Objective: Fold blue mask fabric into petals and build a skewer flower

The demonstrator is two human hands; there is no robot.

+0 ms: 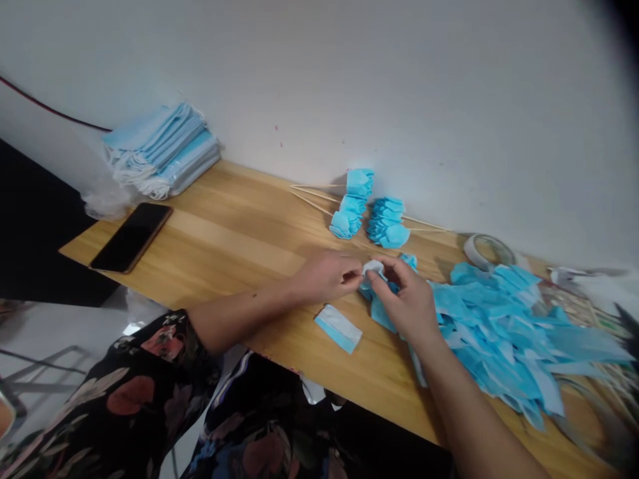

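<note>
In the head view, the right hand pinches a small blue-and-white piece above the table, and the left hand appears to pinch its near edge. Folding or gathering seems in hand; the next move likely calls for a firm, narrow grip.

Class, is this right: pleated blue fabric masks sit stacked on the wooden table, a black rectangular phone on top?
Not on top: the head view shows the black rectangular phone lying on the wooden table, in front of the stacked pleated blue masks.
</note>
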